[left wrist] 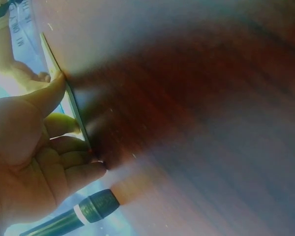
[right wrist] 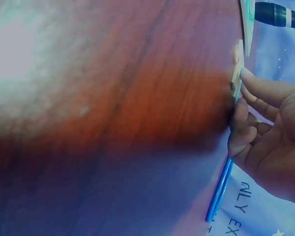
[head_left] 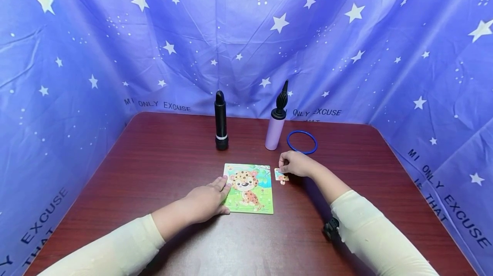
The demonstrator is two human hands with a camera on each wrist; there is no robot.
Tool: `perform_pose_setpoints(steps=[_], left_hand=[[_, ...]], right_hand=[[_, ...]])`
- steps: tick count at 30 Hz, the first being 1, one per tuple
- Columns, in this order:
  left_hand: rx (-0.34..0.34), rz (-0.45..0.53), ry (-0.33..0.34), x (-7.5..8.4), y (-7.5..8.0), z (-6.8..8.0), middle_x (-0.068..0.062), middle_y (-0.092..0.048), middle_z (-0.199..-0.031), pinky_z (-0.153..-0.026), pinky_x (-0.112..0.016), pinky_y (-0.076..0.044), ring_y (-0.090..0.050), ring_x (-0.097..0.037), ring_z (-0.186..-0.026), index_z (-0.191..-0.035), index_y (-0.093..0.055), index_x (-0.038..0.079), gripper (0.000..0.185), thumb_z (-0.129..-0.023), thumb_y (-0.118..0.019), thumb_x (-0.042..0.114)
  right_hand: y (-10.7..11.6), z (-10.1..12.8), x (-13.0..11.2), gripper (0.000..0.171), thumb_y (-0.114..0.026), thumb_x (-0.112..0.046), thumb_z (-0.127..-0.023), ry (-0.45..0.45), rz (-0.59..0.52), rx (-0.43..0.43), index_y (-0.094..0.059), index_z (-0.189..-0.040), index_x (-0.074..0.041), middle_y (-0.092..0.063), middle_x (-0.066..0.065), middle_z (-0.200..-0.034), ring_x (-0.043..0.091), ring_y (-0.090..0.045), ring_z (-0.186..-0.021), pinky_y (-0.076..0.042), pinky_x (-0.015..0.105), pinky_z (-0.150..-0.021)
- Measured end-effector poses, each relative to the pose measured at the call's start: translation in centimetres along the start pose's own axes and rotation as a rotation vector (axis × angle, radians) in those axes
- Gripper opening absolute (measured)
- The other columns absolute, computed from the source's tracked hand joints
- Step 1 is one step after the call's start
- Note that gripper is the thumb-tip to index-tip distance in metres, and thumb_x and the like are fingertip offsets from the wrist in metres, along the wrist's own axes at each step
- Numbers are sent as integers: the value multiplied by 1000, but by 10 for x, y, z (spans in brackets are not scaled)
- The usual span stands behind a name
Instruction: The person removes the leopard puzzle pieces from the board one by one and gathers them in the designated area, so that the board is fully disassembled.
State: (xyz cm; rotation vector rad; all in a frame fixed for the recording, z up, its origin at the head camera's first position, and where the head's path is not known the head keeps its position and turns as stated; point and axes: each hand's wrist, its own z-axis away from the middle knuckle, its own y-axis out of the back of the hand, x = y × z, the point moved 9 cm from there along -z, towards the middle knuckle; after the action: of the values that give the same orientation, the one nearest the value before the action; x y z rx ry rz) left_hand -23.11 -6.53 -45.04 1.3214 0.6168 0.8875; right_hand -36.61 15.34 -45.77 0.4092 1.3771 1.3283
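Head view high, facing forward-down over the table (head_left: pixel 161 147), wrist views skimming its surface closely, both sharing the black flashlight (head_left: pixel 221 120).

Both forearms, in cream sleeves, reached forward over the table. The left hand (head_left: pixel 208 201) lay palm down, fingers straight and relaxed (thumb spread aside in the left wrist view). The right hand (head_left: pixel 297 164) sat farther forward, its fingers (right wrist: pixel 258 88) curled down, fingertips pinching.
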Motion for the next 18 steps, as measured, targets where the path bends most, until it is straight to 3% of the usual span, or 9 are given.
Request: perform_pose_setpoints(steps=[4, 9, 12, 18], left_hand=[[-2, -1, 0, 0, 0, 1, -23, -36, -154, -114, -43, -36, -37, -32, -143, -145, -46, 0, 74, -92, -62, 49], [2, 3, -2, -1, -1, 1, -23, -36, -154, -113, -43, -38, -38, -33, -142, -144, -46, -1, 74, -91, -62, 49], [6, -1, -5, -1, -1, 1, -22, -36, -154, -113, -44, -38, -38, -33, -142, -145, -46, 0, 74, -91, -62, 49], [7, 2, -3, -2, -2, 0, -22, -35, -155, -112, -44, -39, -37, -32, -143, -145, -46, 1, 74, -91, -62, 49]], right_hand=[[2, -2, -5, 13, -69, -24, -92, -3, -25, 2, -61, -87, -14, -60, -2, -75, 13, -53, -67, -43, 29, -61], [6, -10, -45, 16, -70, -27, -91, 144, -92, 60, -64, -99, -13, -61, -2, -87, 13, -55, -77, -46, 30, -71], [-1, -15, -72, 26, -71, -25, -90, 222, -142, 28, -63, -110, -12, -59, 0, -94, 14, -55, -85, -47, 31, -77], [-24, -26, -96, 40, -74, -21, -88, 253, -163, -61, -60, -125, -17, -57, 4, -102, 16, -55, -90, -48, 33, -81]])
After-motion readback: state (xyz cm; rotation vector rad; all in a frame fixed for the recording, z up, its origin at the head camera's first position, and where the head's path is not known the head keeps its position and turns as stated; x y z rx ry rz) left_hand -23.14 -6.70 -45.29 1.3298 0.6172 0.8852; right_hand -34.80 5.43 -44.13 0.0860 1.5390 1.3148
